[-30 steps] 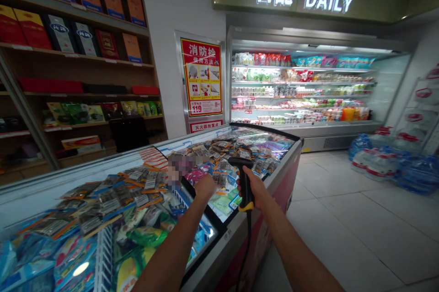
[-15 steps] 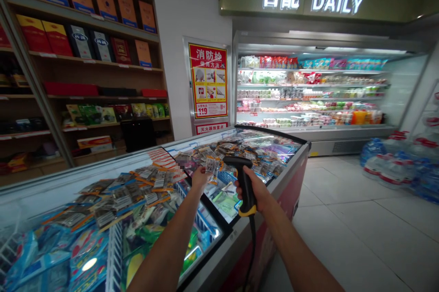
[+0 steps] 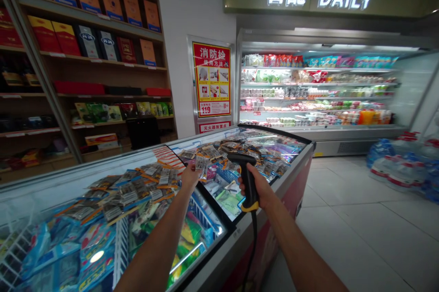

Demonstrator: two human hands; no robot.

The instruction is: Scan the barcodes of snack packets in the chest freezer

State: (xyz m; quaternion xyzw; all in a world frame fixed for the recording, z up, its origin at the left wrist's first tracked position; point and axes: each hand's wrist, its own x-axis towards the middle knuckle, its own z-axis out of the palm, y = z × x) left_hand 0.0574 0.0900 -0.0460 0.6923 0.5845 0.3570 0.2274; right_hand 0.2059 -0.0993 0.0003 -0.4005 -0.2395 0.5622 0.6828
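My right hand [image 3: 258, 186] is wrapped round the grip of a black and yellow barcode scanner [image 3: 249, 184], its head tipped toward the left and its cable hanging down. A small clear packet [image 3: 201, 165] with a printed label is pinched in my left hand [image 3: 190, 176], just left of the scanner's head. What is inside the packet is too small to make out. Below both hands is a chest freezer [image 3: 236, 233] with a glass top. Many similar packets [image 3: 128, 192] are spread over the glass at left, and another pile of packets [image 3: 236, 146] lies on the far right part.
Blue bags [image 3: 98, 253] and white wire baskets [image 3: 120, 246] show at the freezer's near left. Shelves [image 3: 113, 63] with boxes stand at left, a lit refrigerated display [image 3: 318, 86] at the back. Bottled water packs [image 3: 398, 171] sit on the floor at right.
My left hand has drawn left with the packet, widening its distance from the scanner. The whole view has shifted slightly to the right; the scanner remains in my right hand.
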